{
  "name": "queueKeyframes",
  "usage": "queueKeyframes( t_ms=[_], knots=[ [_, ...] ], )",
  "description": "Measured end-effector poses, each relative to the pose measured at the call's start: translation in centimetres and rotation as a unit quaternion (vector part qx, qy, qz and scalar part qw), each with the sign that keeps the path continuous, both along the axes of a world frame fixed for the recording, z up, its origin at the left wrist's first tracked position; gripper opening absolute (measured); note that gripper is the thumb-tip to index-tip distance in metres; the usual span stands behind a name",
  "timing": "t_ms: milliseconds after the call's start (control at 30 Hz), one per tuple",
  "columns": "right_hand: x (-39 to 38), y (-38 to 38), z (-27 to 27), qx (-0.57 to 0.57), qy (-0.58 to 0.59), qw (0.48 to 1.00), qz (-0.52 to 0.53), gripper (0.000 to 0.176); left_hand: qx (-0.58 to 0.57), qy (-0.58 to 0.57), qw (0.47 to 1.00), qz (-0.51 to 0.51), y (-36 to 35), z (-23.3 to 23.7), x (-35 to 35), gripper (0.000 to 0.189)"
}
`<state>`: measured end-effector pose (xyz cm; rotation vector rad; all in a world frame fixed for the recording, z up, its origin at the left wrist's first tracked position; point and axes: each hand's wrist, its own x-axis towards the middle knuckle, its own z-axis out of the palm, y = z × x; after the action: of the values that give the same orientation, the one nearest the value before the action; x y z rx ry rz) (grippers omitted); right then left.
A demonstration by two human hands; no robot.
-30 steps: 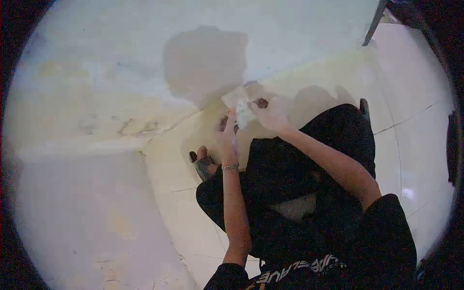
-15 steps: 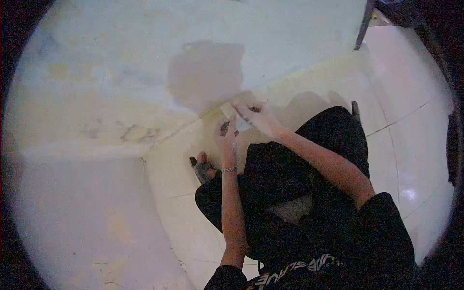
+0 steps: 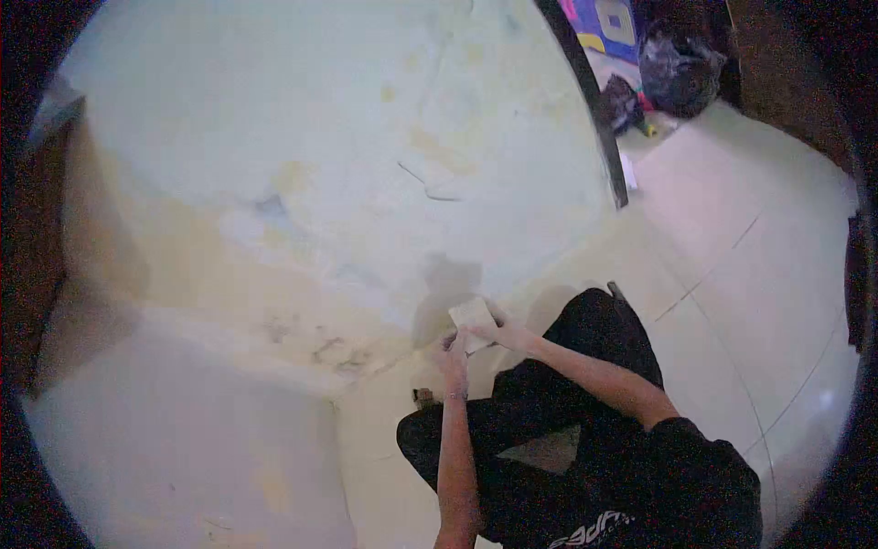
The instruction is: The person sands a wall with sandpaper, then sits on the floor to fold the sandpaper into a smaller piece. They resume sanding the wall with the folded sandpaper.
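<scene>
Between my two hands is a small pale rectangular piece (image 3: 472, 316), flat-faced and light in colour. Its kind does not show clearly. My left hand (image 3: 453, 358) grips its lower left side, with the fingers curled in. On the right edge, my right hand (image 3: 514, 338) is closed around the piece as well. Both hands are in front of the base of a patchy wall (image 3: 366, 210), above my crossed legs (image 3: 549, 393) in black trousers.
A dark upright edge (image 3: 594, 110) ends the wall at the right. Beyond it stand a dark plastic bag (image 3: 681, 73) and a colourful printed item (image 3: 608, 26). Pale floor tiles (image 3: 704, 265) lie to my right. A second wall (image 3: 201, 430) meets the corner at left.
The view has tilted up and shows more wall and the bag. Hands and pale piece sit lower in the picture. The piece now shows more of its broad face.
</scene>
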<state>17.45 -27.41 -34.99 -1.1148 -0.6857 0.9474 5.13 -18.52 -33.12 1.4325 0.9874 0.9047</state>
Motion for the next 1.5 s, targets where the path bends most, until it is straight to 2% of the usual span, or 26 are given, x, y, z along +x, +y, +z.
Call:
queueKeyframes(
  t_ms=[33,100,200,300,367,433,467,533,600,700,800,900,1000,1100,1200,1233,1333,1433,1500],
  knots=[
    [0.1,0.0,-0.2,0.015,-0.001,1.0,0.013,0.062,0.042,-0.041,0.998,-0.038,-0.1,0.8,-0.3,0.024],
    [0.8,1.2,-1.0,0.041,0.001,0.998,0.041,0.054,0.095,-0.042,0.994,0.011,-1.2,2.2,0.9,0.018],
    [0.7,3.2,-0.4,-0.002,0.001,1.0,0.024,0.058,0.129,-0.076,0.987,0.062,-4.1,6.0,1.2,0.016],
    [-0.5,0.3,6.0,0.084,-0.037,0.995,-0.028,0.051,0.131,-0.129,0.981,0.058,-6.3,8.5,0.9,0.015],
    [-0.5,-2.0,8.2,0.081,-0.102,0.99,-0.046,0.046,0.099,-0.145,0.984,0.035,-6.5,9.0,1.1,0.017],
    [-0.4,-4.1,8.6,0.103,-0.143,0.98,-0.091,0.043,0.035,-0.131,0.991,0.009,-6.3,7.9,0.9,0.021],
    [-0.6,-5.0,8.4,0.128,-0.154,0.972,-0.126,0.042,0.058,-0.108,0.992,0.012,-5.8,7.0,1.2,0.022],
    [-0.2,-5.6,7.5,0.105,-0.162,0.975,-0.112,0.04,0.106,-0.056,0.993,0.022,-6.2,6.8,1.3,0.023],
    [1.1,-5.9,6.2,0.008,-0.157,0.987,-0.016,0.039,0.067,-0.008,0.998,-0.009,-6.4,6.6,0.6,0.024],
    [1.1,-5.7,2.1,0.013,-0.11,0.994,-0.022,0.038,0.025,0.053,0.996,-0.063,-5.4,5.6,0.8,0.025],
    [1.6,-7.3,-1.3,-0.064,-0.059,0.995,0.041,0.036,0.017,0.089,0.987,-0.132,-6.1,4.5,0.3,0.024],
    [0.7,-6.2,-2.6,-0.107,-0.179,0.978,-0.028,0.034,-0.009,0.087,0.983,-0.16,-5.1,4.0,0.4,0.023],
    [0.1,-4.5,-5.8,-0.024,-0.089,0.991,-0.092,0.035,-0.021,0.087,0.978,-0.191,-2.8,3.2,0.7,0.025],
    [1.1,-5.8,-3.7,-0.001,-0.104,0.973,-0.204,0.035,-0.019,0.122,0.971,-0.204,-2.6,3.3,4.4,0.028],
    [2.7,-5.6,-3.0,0.05,0.037,0.975,-0.214,0.03,0.023,0.151,0.968,-0.199,-4.2,4.7,6.2,0.031],
    [3.2,-6.3,-1.7,0.022,0.018,0.98,-0.197,0.029,0.045,0.157,0.967,-0.196,-4.5,5.0,6.3,0.032],
    [3.6,-7.6,0.3,-0.036,-0.045,0.986,-0.155,0.025,-0.062,0.008,0.983,-0.17,-2.5,-0.7,3.5,0.032],
    [2.9,-6.6,-0.7,-0.057,-0.089,0.985,-0.136,0.023,-0.082,0.054,0.98,-0.173,-1.9,-2.1,0.9,0.032],
    [2.4,-6.1,-1.7,-0.079,-0.087,0.985,-0.127,0.023,-0.084,-0.005,0.978,-0.191,-1.3,-3.3,0.0,0.03]
  ],
)
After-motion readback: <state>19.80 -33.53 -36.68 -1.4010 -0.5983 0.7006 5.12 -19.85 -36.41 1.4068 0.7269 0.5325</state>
